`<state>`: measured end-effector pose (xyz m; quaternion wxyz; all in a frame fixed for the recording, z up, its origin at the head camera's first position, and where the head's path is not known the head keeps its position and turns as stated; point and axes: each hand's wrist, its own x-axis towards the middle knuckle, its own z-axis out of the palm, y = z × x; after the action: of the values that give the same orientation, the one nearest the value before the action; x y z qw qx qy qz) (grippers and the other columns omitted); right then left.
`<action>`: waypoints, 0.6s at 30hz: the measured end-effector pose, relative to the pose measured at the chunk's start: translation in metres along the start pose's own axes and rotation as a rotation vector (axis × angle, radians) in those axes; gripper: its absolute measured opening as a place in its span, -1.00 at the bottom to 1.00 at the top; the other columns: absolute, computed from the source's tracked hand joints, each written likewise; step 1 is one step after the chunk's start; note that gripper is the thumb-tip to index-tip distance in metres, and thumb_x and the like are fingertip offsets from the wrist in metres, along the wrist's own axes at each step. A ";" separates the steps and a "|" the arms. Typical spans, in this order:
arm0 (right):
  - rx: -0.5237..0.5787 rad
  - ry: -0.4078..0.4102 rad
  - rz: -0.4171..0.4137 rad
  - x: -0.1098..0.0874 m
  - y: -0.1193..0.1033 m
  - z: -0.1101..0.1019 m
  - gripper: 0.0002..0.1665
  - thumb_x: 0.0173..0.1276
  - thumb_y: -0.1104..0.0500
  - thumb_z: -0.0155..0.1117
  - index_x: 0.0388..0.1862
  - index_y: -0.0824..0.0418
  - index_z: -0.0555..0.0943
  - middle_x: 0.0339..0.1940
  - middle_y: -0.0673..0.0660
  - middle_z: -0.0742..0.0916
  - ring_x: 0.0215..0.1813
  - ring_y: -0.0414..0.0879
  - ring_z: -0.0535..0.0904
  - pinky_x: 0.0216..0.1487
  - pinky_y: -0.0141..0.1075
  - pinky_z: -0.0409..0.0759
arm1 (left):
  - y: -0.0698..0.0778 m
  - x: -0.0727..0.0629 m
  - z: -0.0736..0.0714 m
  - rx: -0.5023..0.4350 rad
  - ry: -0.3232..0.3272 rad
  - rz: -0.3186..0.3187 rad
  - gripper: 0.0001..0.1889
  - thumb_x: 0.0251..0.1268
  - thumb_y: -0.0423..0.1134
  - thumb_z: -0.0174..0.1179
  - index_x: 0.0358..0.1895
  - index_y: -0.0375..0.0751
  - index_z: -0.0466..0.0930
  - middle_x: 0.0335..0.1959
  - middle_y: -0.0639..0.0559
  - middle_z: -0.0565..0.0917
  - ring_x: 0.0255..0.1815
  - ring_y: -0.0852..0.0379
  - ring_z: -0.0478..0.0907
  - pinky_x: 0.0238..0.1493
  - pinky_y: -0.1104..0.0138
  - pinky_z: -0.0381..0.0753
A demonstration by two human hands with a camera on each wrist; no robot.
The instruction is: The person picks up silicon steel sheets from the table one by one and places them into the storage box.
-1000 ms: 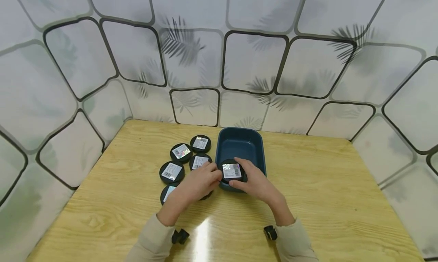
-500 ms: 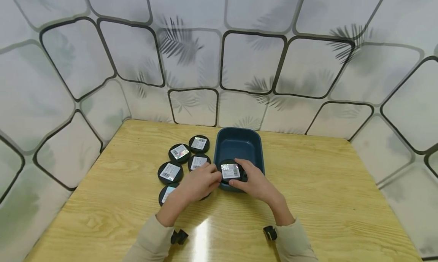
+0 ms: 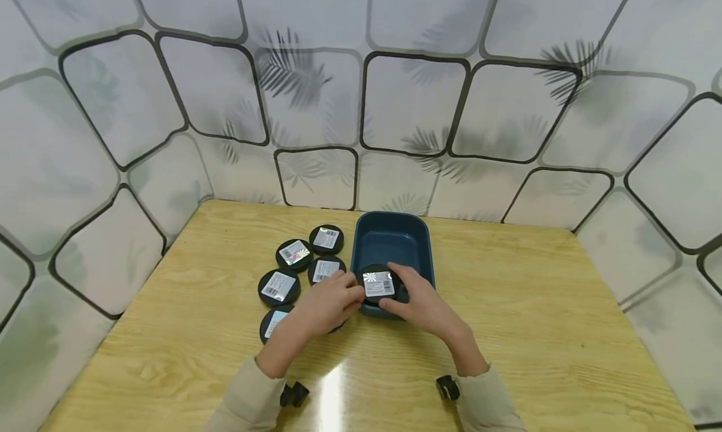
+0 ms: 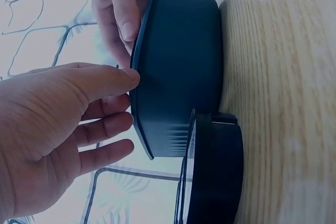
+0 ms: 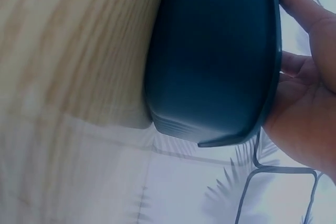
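Observation:
A flat round black container (image 3: 378, 284) with a white label and shiny sticker lies level over the near end of the dark blue bin (image 3: 431, 256). My right hand (image 3: 424, 300) holds its right side, fingers at the far edge and thumb at the near edge. At its left edge is my left hand (image 3: 329, 301), fingertips pinching there. In the left wrist view, the left thumb (image 4: 118, 81) lies at the bin's rim with the other fingers bent behind; the held container is mostly hidden by the bin wall. The right wrist view shows the right palm (image 5: 302, 114) beside the bin.
Several like round containers sit left of the bin, among them a far one (image 3: 326, 239), a left one (image 3: 279, 287) and one (image 3: 274, 322) partly behind the left forearm. The wooden table (image 3: 536, 319) meets a patterned backdrop (image 3: 412, 100) at its far edge.
Both hands and the round container keep almost the same place at the bin. The whole head view has shifted slightly.

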<state>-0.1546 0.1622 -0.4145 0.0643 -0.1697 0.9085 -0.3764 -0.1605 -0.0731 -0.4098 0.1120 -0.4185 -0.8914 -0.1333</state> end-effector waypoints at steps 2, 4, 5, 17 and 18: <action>-0.006 0.008 -0.001 -0.002 0.000 -0.002 -0.09 0.35 0.00 0.38 0.55 0.23 0.20 0.48 0.25 0.38 0.42 0.15 0.36 0.28 0.09 0.42 | 0.000 0.000 0.000 0.002 0.000 0.002 -0.92 0.28 -0.25 0.34 -0.31 -0.02 0.61 -0.36 0.10 0.48 -0.35 0.15 0.38 -0.38 0.38 0.44; -0.011 0.018 -0.005 -0.004 0.000 -0.004 -0.09 0.36 0.02 0.38 0.55 0.23 0.19 0.48 0.26 0.37 0.43 0.16 0.35 0.29 0.11 0.42 | 0.001 0.000 -0.001 0.000 -0.001 0.003 -0.92 0.28 -0.25 0.35 -0.31 -0.02 0.61 -0.36 0.10 0.47 -0.35 0.15 0.38 -0.38 0.38 0.44; -0.018 0.026 -0.009 -0.006 0.000 -0.005 -0.10 0.37 0.03 0.37 0.55 0.23 0.18 0.48 0.26 0.36 0.43 0.16 0.35 0.29 0.11 0.42 | 0.001 0.000 -0.001 0.001 -0.002 0.005 -0.92 0.28 -0.25 0.35 -0.30 -0.02 0.61 -0.36 0.10 0.47 -0.34 0.14 0.39 -0.37 0.37 0.45; -0.142 0.077 -0.077 -0.023 -0.002 -0.015 -0.20 0.38 0.05 0.35 0.50 0.25 0.28 0.47 0.31 0.34 0.46 0.25 0.31 0.29 0.14 0.42 | 0.001 -0.001 0.000 0.014 -0.014 -0.007 -0.91 0.30 -0.23 0.33 -0.32 -0.01 0.59 -0.37 0.10 0.47 -0.34 0.13 0.39 -0.37 0.36 0.44; -0.157 0.086 -0.084 -0.024 -0.003 -0.016 -0.21 0.38 0.05 0.36 0.49 0.25 0.30 0.47 0.31 0.34 0.45 0.26 0.31 0.28 0.14 0.43 | 0.001 -0.001 0.000 0.015 -0.012 -0.008 -0.91 0.31 -0.23 0.33 -0.32 -0.01 0.59 -0.37 0.10 0.47 -0.33 0.13 0.39 -0.37 0.36 0.43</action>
<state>-0.1349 0.1794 -0.4011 -0.0043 -0.1960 0.9291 -0.3135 -0.1592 -0.0733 -0.4097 0.1093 -0.4146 -0.8948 -0.1244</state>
